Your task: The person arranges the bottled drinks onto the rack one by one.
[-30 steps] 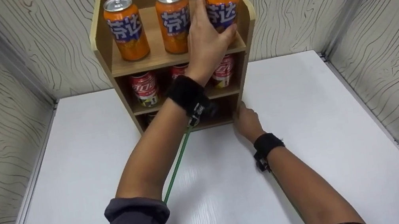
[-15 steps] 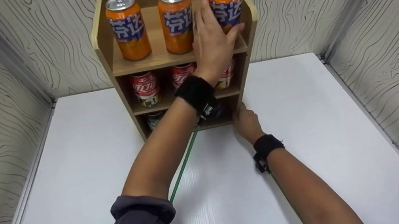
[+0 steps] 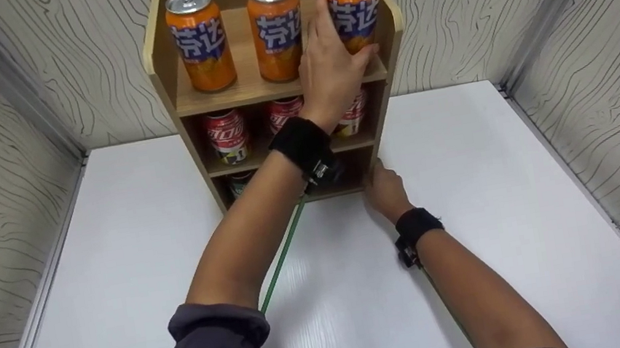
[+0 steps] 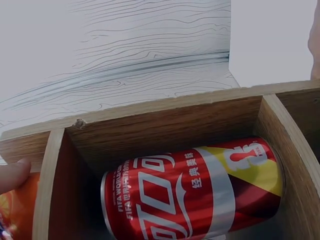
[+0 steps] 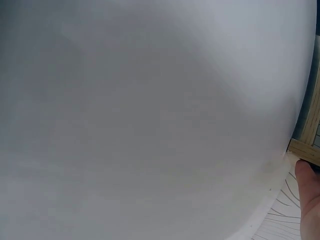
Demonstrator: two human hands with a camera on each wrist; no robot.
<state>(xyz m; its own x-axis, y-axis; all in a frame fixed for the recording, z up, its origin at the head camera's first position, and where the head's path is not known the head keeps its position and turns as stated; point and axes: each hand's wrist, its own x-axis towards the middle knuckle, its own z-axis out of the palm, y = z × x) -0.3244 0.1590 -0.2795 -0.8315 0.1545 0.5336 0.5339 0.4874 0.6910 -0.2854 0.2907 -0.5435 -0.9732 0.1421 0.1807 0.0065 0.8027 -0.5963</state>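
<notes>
A wooden shelf (image 3: 247,92) holds upright orange Fanta cans on its top level: a left one (image 3: 206,60), a middle one (image 3: 272,8) and a right one (image 3: 357,11). My left hand (image 3: 330,74) grips the right can, fingers along its left side and thumb across its lower front. In the left wrist view the thumb (image 4: 14,175) touches the orange can (image 4: 26,207); the other fingers are out of sight there. My right hand (image 3: 386,192) holds the shelf's lower right corner. The right wrist view shows that hand (image 5: 310,200) against the wood (image 5: 306,149).
Red cola cans stand on the middle level, a left one (image 3: 228,137) and two partly covered by my left arm. A dark can (image 3: 240,182) shows on the bottom level. The shelf stands on a white table (image 3: 471,173) between patterned walls (image 3: 598,29).
My left hand and the right orange can have shifted slightly to the right, and the thumb lies a little differently on the can. The right hand stays at the shelf's corner.
</notes>
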